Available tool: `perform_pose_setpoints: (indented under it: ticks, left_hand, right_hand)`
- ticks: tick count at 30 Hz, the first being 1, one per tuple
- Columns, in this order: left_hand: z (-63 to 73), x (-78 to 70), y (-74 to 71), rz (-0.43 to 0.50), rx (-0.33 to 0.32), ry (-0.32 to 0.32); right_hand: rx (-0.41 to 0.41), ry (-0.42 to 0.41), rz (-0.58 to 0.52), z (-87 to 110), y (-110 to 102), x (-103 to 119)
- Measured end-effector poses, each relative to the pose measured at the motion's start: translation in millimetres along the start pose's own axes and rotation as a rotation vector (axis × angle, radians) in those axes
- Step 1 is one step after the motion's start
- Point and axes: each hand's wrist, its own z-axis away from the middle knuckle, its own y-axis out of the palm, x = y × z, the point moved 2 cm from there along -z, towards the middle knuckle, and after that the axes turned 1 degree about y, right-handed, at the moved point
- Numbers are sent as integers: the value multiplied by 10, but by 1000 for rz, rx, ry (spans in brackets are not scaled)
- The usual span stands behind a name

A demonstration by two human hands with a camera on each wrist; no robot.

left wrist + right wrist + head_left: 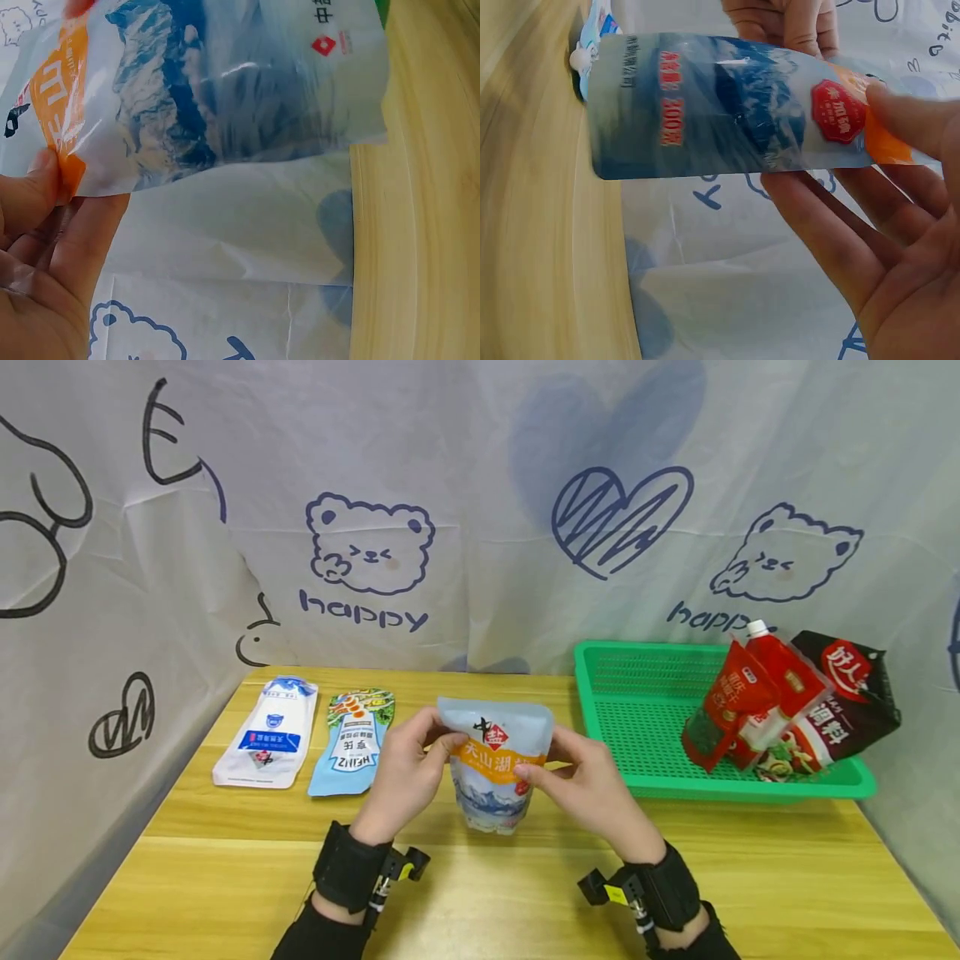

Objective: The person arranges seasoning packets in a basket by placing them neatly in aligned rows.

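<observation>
A blue-and-white salt pouch (491,793) with an orange band and a mountain picture is held upright in front of the person, over the middle of the table. The left hand (408,768) pinches its left edge, thumb on the front and fingers behind. On the other edge, the right hand (592,781) pinches with its thumb on the orange band. In the left wrist view the pouch (225,90) hangs with its bottom edge above the wood. The right wrist view shows the right fingers (825,232) behind the pouch (757,105).
A white salt bag (273,735) and a light-blue Heinz pouch (352,743) lie at the table's left. At the right, a green basket (622,710) holds red pouches (735,693) and a dark seasoning bag (847,710). A printed white cloth (480,527) hangs behind.
</observation>
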Motion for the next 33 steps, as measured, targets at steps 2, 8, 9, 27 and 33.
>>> perform_pose_setpoints:
  ticks: [2,8,9,27,33]
  left_hand:
    - [-3,7,5,11,14,-10]
    - [-23,15,25,53,57,-81]
    - [-27,16,31,70,61,-96]
    - [-186,43,404,269,-106,-199]
    - [-191,147,635,323,-124,-344]
  right_hand:
    - [-25,-15,13,2,2,-4]
    - [-119,-101,57,-10,16,-21]
    - [-141,-112,62,-10,14,-20]
    - [-572,-201,124,5,-491,135]
    - [-695,-166,124,31,-824,150]
